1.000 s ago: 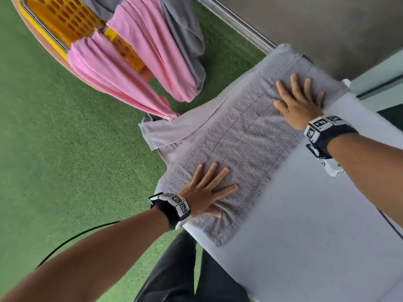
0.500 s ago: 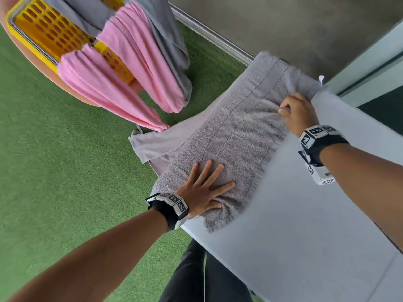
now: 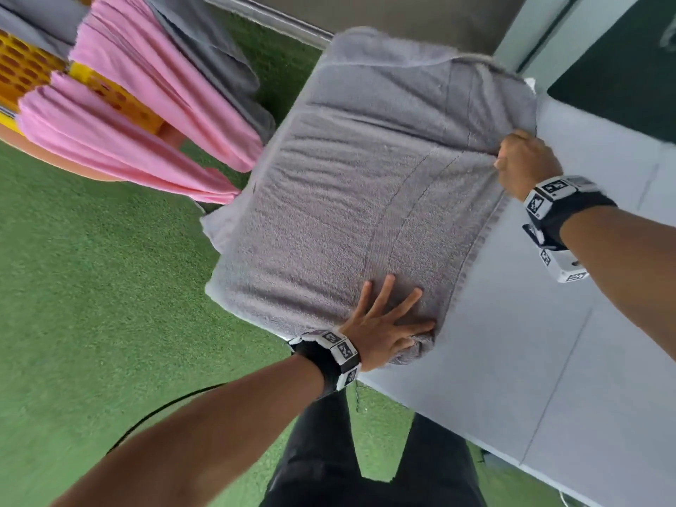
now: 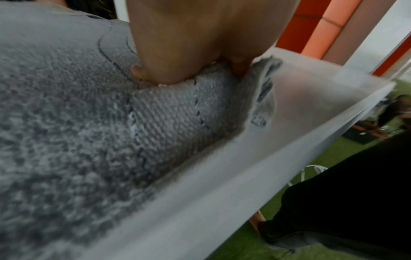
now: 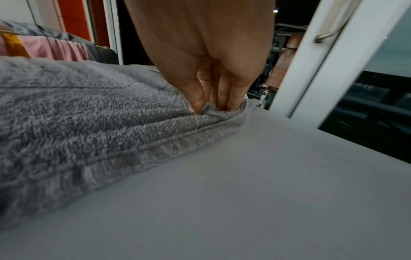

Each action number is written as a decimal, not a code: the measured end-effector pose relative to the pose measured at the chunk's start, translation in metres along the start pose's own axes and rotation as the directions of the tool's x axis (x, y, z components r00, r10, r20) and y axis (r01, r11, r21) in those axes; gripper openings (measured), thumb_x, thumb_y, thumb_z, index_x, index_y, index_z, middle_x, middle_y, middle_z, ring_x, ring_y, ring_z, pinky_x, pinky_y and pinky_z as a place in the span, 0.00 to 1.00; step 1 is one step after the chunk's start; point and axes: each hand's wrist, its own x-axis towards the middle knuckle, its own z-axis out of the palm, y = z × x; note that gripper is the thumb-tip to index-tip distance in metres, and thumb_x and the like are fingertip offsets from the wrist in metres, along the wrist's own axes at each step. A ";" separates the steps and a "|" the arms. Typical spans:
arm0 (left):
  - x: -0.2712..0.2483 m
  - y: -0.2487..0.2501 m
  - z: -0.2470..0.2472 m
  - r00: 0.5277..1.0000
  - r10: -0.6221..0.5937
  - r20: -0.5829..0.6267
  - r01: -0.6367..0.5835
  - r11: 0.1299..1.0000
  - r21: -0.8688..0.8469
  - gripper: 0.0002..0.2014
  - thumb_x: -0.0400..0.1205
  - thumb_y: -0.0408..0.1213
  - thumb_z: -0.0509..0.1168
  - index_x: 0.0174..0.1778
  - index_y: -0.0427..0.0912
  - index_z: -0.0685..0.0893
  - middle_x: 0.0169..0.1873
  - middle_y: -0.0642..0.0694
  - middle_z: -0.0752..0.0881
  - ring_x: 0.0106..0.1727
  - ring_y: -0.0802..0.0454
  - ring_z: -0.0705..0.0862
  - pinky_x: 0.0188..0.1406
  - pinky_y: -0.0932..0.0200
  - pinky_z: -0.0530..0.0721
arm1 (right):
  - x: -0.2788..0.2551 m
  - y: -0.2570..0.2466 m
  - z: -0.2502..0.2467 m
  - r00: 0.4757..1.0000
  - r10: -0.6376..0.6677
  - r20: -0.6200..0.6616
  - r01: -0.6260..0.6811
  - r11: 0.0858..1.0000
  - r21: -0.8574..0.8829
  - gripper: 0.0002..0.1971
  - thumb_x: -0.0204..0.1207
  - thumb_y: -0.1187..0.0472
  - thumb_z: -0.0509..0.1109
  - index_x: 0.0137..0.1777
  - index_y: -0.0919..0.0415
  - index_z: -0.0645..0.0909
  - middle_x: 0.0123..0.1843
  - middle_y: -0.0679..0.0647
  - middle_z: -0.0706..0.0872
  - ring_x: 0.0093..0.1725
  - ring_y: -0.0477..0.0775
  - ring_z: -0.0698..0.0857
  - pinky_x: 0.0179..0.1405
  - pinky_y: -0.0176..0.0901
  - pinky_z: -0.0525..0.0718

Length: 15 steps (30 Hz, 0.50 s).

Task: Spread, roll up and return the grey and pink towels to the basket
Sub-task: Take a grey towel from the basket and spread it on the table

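A grey towel (image 3: pixel 365 192) lies spread on the left end of a pale grey table (image 3: pixel 548 342). My left hand (image 3: pixel 384 323) presses flat with spread fingers on its near corner, thumb along the hem (image 4: pixel 169 119). My right hand (image 3: pixel 519 166) pinches the towel's right edge near the far corner; in the right wrist view the fingers (image 5: pixel 222 98) bunch the hem (image 5: pixel 209 110) and lift it, folding the far end over. Pink towels (image 3: pixel 120 115) and a darker grey towel (image 3: pixel 208 53) hang over a yellow basket (image 3: pixel 22 67) at the upper left.
Green artificial turf (image 3: pixel 91 305) covers the floor left of the table. A black cable (image 3: pixel 153 415) runs across it. My dark trousers (image 3: pixel 365 470) stand at the table's near edge. A white door frame (image 5: pixel 322 61) rises beyond the far right corner.
My right hand went from pressing flat on the towel's far end to pinching its edge and pulling the far end up and over. My left hand stayed pressing on the near corner.
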 end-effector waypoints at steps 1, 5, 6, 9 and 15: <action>0.012 0.023 0.005 1.000 0.019 0.004 -0.018 1.000 -0.003 0.24 0.85 0.55 0.45 0.80 0.70 0.59 0.85 0.51 0.42 0.80 0.28 0.31 0.72 0.17 0.38 | -0.013 0.024 -0.004 1.000 0.030 0.009 -0.030 1.000 0.003 0.03 0.79 0.71 0.67 0.51 0.70 0.79 0.62 0.66 0.78 0.55 0.74 0.82 0.56 0.64 0.80; 0.064 0.121 0.020 0.997 0.066 0.031 -0.065 0.997 -0.035 0.28 0.83 0.57 0.35 0.80 0.68 0.61 0.85 0.51 0.42 0.79 0.27 0.29 0.71 0.20 0.30 | -0.065 0.131 -0.021 0.987 0.160 0.013 -0.160 0.985 0.068 0.04 0.79 0.71 0.64 0.50 0.69 0.79 0.57 0.68 0.81 0.54 0.73 0.82 0.54 0.60 0.81; 0.079 0.146 0.023 0.997 0.067 0.035 -0.065 0.997 -0.045 0.28 0.83 0.57 0.35 0.80 0.68 0.60 0.85 0.51 0.42 0.79 0.28 0.27 0.70 0.21 0.28 | -0.078 0.159 -0.025 0.984 0.177 -0.007 -0.175 0.980 0.089 0.04 0.79 0.71 0.63 0.49 0.69 0.79 0.55 0.69 0.82 0.53 0.72 0.82 0.53 0.59 0.81; 0.120 0.224 0.032 0.997 0.054 0.054 -0.050 0.996 -0.072 0.26 0.84 0.57 0.36 0.79 0.69 0.59 0.85 0.52 0.39 0.77 0.31 0.22 0.69 0.22 0.26 | -0.120 0.242 -0.033 0.975 0.219 -0.041 -0.212 0.968 0.131 0.05 0.81 0.69 0.63 0.49 0.70 0.79 0.52 0.69 0.84 0.51 0.72 0.83 0.49 0.58 0.80; 0.182 0.341 0.053 0.997 0.034 0.074 -0.027 0.995 -0.091 0.31 0.80 0.59 0.32 0.79 0.67 0.64 0.85 0.51 0.40 0.75 0.36 0.17 0.66 0.23 0.22 | -0.175 0.366 -0.039 0.953 0.304 -0.010 -0.296 0.936 0.192 0.03 0.79 0.69 0.64 0.47 0.66 0.78 0.49 0.67 0.84 0.47 0.70 0.83 0.42 0.49 0.75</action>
